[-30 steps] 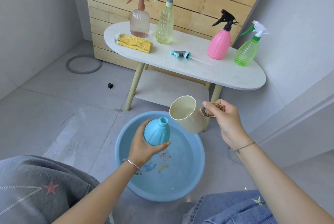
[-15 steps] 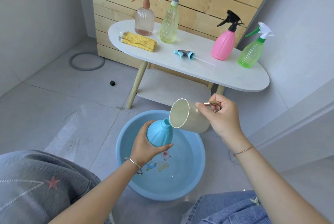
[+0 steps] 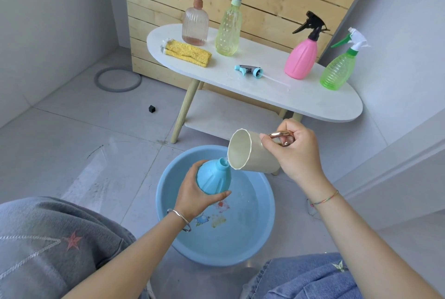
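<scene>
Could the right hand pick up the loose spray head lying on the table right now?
Probably not yet: the right hand grips the cream cup, tipped over the blue bottle. The spray head lies unobstructed on the table.

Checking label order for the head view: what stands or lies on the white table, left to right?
Clear bottle with brown trigger → yellow-green spray bottle → loose blue spray head → pink bottle → green bottle. Yellow cloth overlaps the first bottle, so left out.
</scene>
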Demonstrator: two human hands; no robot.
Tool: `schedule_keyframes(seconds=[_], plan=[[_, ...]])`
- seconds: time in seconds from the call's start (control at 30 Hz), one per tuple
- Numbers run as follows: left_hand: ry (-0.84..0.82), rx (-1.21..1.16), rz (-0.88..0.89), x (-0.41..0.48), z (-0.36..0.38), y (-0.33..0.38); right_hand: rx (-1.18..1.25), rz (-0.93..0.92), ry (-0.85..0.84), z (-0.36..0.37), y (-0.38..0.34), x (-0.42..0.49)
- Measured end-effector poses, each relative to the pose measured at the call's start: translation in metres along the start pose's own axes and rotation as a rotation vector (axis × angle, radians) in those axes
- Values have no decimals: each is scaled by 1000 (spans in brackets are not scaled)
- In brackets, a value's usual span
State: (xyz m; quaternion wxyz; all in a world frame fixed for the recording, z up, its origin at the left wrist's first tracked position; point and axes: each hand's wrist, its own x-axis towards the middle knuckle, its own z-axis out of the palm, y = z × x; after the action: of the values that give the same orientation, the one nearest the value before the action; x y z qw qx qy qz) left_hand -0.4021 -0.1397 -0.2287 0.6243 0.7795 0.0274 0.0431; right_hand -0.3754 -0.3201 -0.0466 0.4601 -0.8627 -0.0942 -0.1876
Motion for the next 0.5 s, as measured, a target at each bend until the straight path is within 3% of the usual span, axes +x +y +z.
schedule_keyframes(seconds=[0.5], plan=[[3,-18,-4,1,2,1,-27,-50,19,-3,1,3]])
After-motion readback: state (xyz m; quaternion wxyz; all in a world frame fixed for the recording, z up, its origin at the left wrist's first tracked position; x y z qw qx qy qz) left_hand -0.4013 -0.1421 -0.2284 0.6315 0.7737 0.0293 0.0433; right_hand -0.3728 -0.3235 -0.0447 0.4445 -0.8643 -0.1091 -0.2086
